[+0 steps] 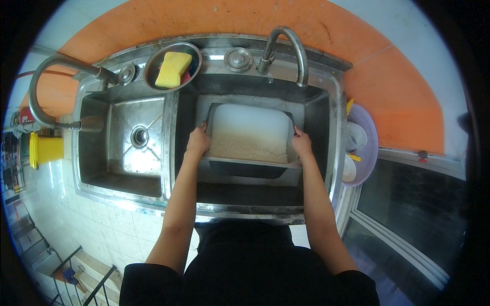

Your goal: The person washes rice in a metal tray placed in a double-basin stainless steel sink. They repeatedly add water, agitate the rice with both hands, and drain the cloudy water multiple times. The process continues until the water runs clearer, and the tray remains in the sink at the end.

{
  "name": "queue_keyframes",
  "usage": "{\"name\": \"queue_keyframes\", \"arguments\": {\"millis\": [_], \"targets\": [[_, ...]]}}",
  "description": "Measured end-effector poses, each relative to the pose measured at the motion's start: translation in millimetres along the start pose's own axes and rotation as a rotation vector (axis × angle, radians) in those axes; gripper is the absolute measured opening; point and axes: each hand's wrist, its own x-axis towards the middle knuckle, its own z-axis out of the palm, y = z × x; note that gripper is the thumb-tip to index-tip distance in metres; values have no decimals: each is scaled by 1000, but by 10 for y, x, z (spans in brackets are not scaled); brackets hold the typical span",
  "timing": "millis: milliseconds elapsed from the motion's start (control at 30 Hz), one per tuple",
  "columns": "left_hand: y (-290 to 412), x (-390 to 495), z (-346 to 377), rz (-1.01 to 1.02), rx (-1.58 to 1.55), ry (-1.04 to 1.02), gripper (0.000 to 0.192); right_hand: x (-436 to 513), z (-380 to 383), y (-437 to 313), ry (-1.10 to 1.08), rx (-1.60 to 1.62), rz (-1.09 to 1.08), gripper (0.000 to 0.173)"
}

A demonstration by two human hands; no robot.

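Note:
My left hand (pixel 198 141) grips the left side rim of a rectangular metal pan (pixel 250 160). Opposite it, my right hand (pixel 301 142) holds the right side rim, so the pan sits between both hands inside the right basin. Pale grains that look like rice (pixel 249 148) are heaped along the pan's near side. Cloudy whitish water (pixel 250 118) covers the far part. The pan seems tilted away from me. Its underside is hidden, so I cannot tell whether it rests on the basin floor.
A curved faucet (pixel 301 57) stands behind the right basin (pixel 250 194). Left of it lies a second basin (pixel 134 160) with a drain and another faucet (pixel 34 88). A metal bowl (pixel 149 70) holds a yellow sponge (pixel 173 69). A purple basket (pixel 369 153) with dishes stands at right.

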Motion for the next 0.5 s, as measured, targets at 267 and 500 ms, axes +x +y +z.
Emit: {"name": "queue_keyframes", "arguments": {"millis": [267,500], "targets": [[26,75,-27,-71,-12,-52,55,75,-13,-26,-24,2,0,43],[55,141,-39,-94,41,-75,52,102,-30,-56,-28,20,14,42]]}}
